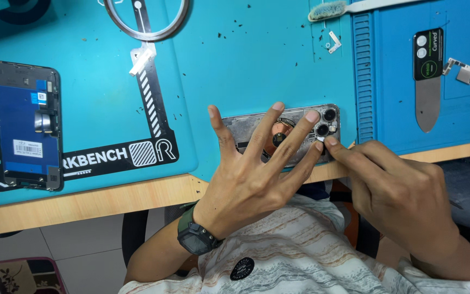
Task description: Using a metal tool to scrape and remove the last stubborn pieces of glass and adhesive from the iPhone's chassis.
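Note:
An opened phone housing (pixel 243 126) lies on the blue work mat near the table's front edge, its inside facing up with a copper-coloured round coil and camera lenses (pixel 326 123) at its right end. My left hand (pixel 257 174) lies spread over the housing, fingertips pressing on it. My right hand (pixel 395 190) comes in from the right, thumb and forefinger pinched on a tiny pale part at the housing's lower right corner, beside the left little finger. A dark watch sits on my left wrist.
A detached phone screen (pixel 26 125) lies face down at the left. A metal ring (pixel 147 19) and a brush (pixel 327 10) lie at the back. On a second blue mat (pixel 463 109) rest a flat metal pry tool (pixel 427 81) and small metal brackets (pixel 462 71).

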